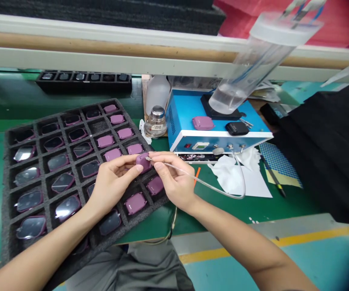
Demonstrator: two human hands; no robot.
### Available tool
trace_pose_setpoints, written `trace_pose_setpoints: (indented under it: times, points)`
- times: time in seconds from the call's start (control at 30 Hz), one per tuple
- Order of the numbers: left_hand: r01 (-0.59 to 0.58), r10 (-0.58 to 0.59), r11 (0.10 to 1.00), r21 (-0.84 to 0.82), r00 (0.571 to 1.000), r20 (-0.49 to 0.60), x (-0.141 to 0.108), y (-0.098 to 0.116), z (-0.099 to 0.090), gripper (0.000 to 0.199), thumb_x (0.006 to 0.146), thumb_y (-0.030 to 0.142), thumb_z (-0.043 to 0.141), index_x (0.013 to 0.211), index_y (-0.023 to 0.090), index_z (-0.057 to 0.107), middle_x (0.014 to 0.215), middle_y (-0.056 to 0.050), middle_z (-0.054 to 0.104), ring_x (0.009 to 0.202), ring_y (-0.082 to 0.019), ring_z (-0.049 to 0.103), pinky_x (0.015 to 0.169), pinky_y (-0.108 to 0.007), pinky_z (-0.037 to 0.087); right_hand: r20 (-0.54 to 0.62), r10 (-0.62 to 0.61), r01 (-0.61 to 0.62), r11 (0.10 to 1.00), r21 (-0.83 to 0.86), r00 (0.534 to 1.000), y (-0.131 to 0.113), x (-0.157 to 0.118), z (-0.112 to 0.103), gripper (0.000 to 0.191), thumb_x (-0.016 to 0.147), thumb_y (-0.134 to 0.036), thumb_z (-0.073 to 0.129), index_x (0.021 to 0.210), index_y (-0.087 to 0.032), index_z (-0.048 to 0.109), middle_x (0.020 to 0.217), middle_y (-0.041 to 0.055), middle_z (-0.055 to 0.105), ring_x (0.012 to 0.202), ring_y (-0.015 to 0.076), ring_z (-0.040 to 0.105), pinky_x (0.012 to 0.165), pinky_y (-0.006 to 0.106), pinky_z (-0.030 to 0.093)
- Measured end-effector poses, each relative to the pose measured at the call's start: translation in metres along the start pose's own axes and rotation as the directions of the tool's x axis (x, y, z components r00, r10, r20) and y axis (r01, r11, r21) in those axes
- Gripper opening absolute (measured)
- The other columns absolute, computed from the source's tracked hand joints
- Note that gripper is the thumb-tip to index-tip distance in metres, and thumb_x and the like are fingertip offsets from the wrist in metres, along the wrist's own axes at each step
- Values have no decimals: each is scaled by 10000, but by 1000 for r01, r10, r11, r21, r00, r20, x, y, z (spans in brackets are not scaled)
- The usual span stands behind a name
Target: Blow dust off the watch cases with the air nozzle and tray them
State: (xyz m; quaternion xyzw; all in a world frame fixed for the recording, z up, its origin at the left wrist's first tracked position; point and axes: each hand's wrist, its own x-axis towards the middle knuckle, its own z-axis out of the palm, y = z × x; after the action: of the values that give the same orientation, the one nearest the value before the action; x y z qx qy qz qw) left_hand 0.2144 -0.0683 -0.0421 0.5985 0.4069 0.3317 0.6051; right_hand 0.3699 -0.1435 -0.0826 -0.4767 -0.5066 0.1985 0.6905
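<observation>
My left hand (115,180) is closed round a purple smartwatch case (144,161), holding it above the foam tray (156,206). With its fingers pinched, my right hand (176,178) grips the end of a clear thin tube (216,188). A small metal tip on the tube touches or nearly touches the side of the case. From there the tube loops right to the front of a blue control box (177,115). In the tray's compartments lie several purple cases, some with dark glass screens up and others back up.
A purple case (203,123) and a black case (237,128) lie on the box beside a clear cylinder (237,76) of liquid. Left of it stand a glass jar (156,123) and a white bottle (158,95). Crumpled tissue (227,173) and a pen (273,176) lie right.
</observation>
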Motion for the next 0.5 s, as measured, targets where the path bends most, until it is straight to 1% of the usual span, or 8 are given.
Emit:
trace_pose_setpoints:
  times: [0.17,0.37,0.5]
  points:
    - [0,0,1000,-8,1000,6,0,1,1,452,687,424,916,1056,181,817,1014,-87,812,907,-241,755,903,-367,610,9,6,-6,1000,-5,1000,1,1,0,122,993,-286,628,1032,-244,735,1117,75,757,1079,208,736,957,387,631]
    - [-15,16,1000,-6,1000,12,0,-1,0,422,705,411,909,1053,192,817,1038,-80,813,918,-231,755,900,-344,611,11,-6,6,1000,6,1000,0,1,0,116,991,-258,631,1032,-245,739,1107,71,757,1077,206,734,954,381,624]
    - [-11,11,1000,2,1000,7,0,0,0,405,708,410,907,1037,193,817,1034,-78,813,919,-229,754,895,-334,609,8,-2,2,1000,-5,1000,0,1,0,117,992,-277,630,1027,-243,735,1099,71,758,1073,204,736,950,376,626]
